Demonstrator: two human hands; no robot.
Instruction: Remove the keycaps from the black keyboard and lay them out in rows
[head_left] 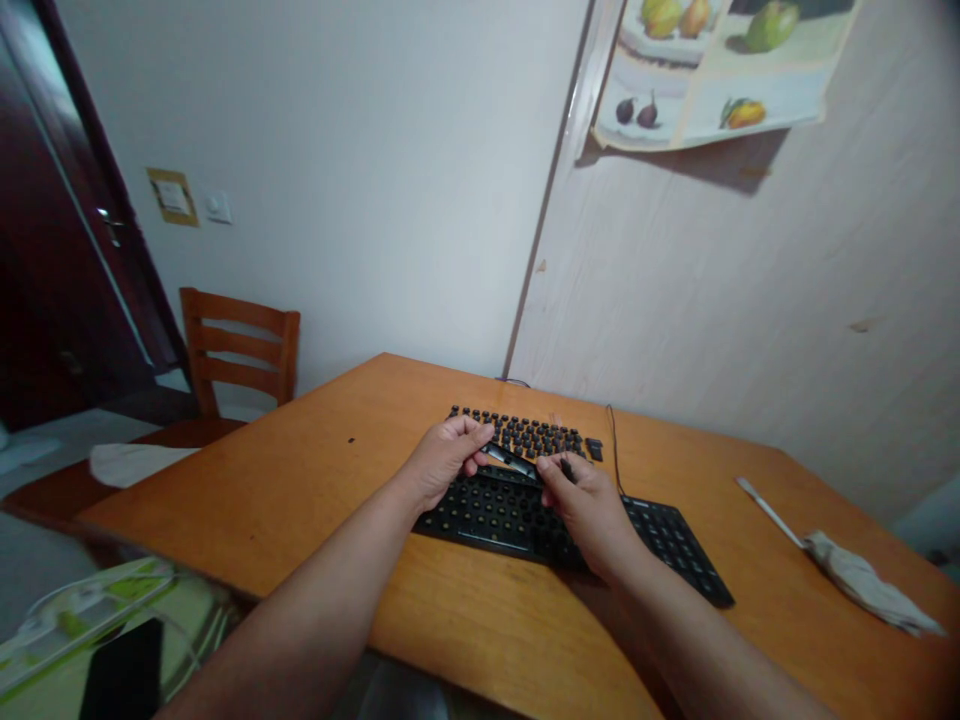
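My left hand [454, 455] pinches one end of a long, narrow black keycap, which looks like a space bar [511, 460]. Its other end sits between the fingertips of my right hand [581, 495]. A small dark piece [568, 469] shows at the right fingers; I cannot make out what it is. Both hands are just above a black keyboard [487, 520], whose main section is stripped of keycaps while the number pad at right still has its keys. Behind it, loose black keycaps [536, 436] lie in rows on the table.
The wooden table [300, 500] bears a single dark keycap [351, 440] at left. A white-handled stick [769, 510] and a crumpled greyish cloth [862, 580] lie at right. The keyboard cable [615, 450] runs backward. A wooden chair [244, 345] and a dark phone-like slab [124, 670] are at left.
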